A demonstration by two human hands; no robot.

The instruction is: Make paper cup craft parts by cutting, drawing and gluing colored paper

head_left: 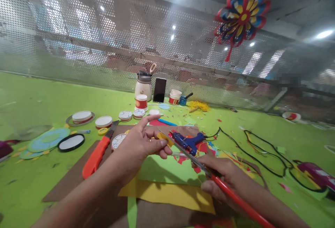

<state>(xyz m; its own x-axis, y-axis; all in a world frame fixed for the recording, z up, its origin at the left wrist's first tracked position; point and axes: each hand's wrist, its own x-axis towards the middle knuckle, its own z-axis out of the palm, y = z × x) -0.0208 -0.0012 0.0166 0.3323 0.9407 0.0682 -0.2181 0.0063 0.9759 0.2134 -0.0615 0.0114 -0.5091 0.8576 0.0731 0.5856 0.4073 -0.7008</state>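
Held between the thumb and fingers of my left hand (pixel 142 142) is a small piece of yellow paper (pixel 164 138). My right hand (pixel 222 174) is closed around scissors with long red handles (pixel 237 197). The scissor blades reach up and left to the yellow paper, at its right edge; whether they cut into it I cannot make out. Just behind the blades lies a blue glue gun (pixel 190 142). Below my hands are a light green sheet (pixel 167 169) and a yellow sheet (pixel 175 195) on brown cardboard (pixel 154 215).
An orange-handled utility knife (pixel 96 157) rests left of my left forearm. Several white lids (pixel 104 121) lie beyond it. A jar (pixel 143 87), a phone (pixel 159 90) and paper cups (pixel 175 97) stand at the back. A black cord (pixel 258 170) trails right. Overhead hangs a paper flower (pixel 244 17).
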